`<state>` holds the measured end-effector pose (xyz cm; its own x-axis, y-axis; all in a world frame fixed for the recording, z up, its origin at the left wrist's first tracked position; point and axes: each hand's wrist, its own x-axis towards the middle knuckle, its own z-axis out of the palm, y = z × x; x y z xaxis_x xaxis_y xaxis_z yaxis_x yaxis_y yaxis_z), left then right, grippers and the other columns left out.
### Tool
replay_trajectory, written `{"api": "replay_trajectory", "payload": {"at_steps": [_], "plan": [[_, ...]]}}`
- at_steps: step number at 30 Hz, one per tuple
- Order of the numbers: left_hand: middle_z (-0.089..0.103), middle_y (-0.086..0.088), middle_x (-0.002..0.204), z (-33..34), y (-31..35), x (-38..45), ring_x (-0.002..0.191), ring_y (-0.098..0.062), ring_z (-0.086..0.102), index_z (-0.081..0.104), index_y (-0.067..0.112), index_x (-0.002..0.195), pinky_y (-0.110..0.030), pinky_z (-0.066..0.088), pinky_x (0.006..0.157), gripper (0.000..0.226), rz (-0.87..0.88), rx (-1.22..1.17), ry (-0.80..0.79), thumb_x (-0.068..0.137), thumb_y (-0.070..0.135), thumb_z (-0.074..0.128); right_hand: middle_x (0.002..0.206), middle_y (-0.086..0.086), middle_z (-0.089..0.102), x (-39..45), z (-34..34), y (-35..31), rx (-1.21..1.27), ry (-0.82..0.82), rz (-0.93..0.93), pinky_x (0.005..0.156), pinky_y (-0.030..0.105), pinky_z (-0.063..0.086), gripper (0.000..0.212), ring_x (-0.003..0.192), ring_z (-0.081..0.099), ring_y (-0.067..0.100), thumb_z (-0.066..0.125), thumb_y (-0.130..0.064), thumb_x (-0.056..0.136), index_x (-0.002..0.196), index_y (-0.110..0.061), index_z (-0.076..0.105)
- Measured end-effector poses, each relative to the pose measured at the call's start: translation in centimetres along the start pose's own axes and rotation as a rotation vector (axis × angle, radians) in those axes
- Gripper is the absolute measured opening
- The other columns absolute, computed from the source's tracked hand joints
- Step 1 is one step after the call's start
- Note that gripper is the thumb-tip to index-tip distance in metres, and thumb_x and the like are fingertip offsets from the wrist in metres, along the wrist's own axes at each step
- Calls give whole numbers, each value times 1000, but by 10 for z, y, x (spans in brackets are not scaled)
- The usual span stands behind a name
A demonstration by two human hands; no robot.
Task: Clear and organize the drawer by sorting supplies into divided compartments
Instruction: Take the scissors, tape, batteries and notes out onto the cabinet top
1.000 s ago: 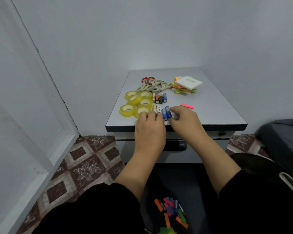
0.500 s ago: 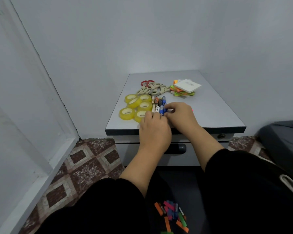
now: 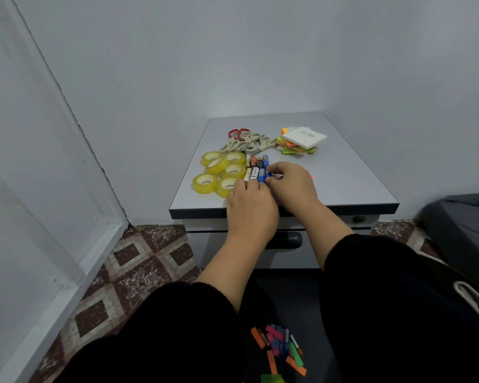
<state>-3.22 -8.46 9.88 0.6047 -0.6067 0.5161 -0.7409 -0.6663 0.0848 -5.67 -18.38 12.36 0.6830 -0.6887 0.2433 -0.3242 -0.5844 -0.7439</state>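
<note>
Hands on batteries

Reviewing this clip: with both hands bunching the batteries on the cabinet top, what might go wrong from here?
The batteries are round and lie loose near the front edge of the cabinet top; a nudge from the left hand or right hand might roll one off. They also sit close to the tape rolls, so the sorted groups could get mixed.

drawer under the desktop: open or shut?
Shut: the drawer front sits flush under the desktop, handle not pulled out.
</note>
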Motion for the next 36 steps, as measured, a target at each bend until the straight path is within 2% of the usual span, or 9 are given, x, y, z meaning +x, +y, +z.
{"api": "replay_trajectory", "payload": {"at_steps": [7, 13, 17, 21, 25, 28, 30, 33, 36], "plan": [[58, -6, 117, 2, -1, -2, 105, -26, 44, 58, 10, 117, -34, 34, 81, 30, 7, 12, 3, 97, 18, 38, 125, 3, 63, 1, 0, 3, 4, -21, -19, 84, 21, 39, 31, 110, 58, 16, 56, -14, 92, 122, -17, 63], [62, -6, 106, 12, -4, -3, 94, -26, 47, 63, 10, 106, -35, 35, 77, 25, 14, 19, 64, 96, 17, 42, 132, 1, 58, 1, -4, 3, 83, -54, -20, 87, 20, 37, 37, 116, 55, 16, 57, -10, 92, 129, -17, 57], [65, -6, 101, 19, -6, -3, 88, -27, 49, 66, 9, 101, -36, 37, 74, 27, 40, 18, 98, 97, 19, 41, 133, 2, 56, -1, -7, 6, 185, -39, -22, 94, 27, 42, 41, 116, 54, 17, 60, -8, 90, 130, -16, 53], [68, -5, 99, 18, -10, -7, 85, -26, 49, 69, 9, 97, -36, 38, 70, 25, 55, -28, 134, 96, 19, 46, 123, -3, 57, -9, -7, 8, 233, 2, -40, 81, 18, 45, 33, 99, 56, 10, 60, -11, 91, 123, -18, 56], [69, -5, 104, 7, -13, -25, 86, -26, 51, 70, 7, 97, -38, 45, 71, 31, 115, -219, 233, 94, 21, 43, 99, -8, 64, -31, -7, 14, 297, 126, -179, 78, 16, 49, 20, 86, 58, 2, 54, -6, 92, 98, -22, 65], [69, -6, 102, 2, -19, -49, 89, -25, 55, 71, 4, 101, -33, 47, 77, 29, 140, -324, 374, 92, 19, 48, 89, -7, 61, -64, -2, 29, 266, 357, -373, 75, 8, 43, 20, 81, 54, -1, 53, 2, 87, 92, -11, 67], [69, -5, 99, 6, -25, -68, 89, -23, 55, 71, 4, 100, -31, 47, 78, 27, 134, -353, 394, 92, 17, 49, 88, -6, 59, -89, 6, 50, 210, 407, -449, 73, 10, 42, 16, 81, 53, 2, 53, -2, 85, 90, -7, 67], [67, -3, 90, 17, -35, -99, 85, -21, 53, 71, 8, 93, -32, 47, 74, 29, 93, -346, 260, 92, 20, 45, 89, -6, 59, -127, 25, 91, 140, 241, -316, 73, 17, 43, 16, 83, 55, 6, 58, -3, 86, 94, -12, 68], [64, -4, 82, 35, -43, -128, 84, -23, 52, 68, 10, 80, -39, 48, 74, 30, 33, -294, -67, 92, 22, 43, 97, -8, 58, -165, 44, 126, 71, 19, -71, 82, 24, 46, 18, 92, 58, 9, 60, -6, 89, 101, -17, 68]]}}
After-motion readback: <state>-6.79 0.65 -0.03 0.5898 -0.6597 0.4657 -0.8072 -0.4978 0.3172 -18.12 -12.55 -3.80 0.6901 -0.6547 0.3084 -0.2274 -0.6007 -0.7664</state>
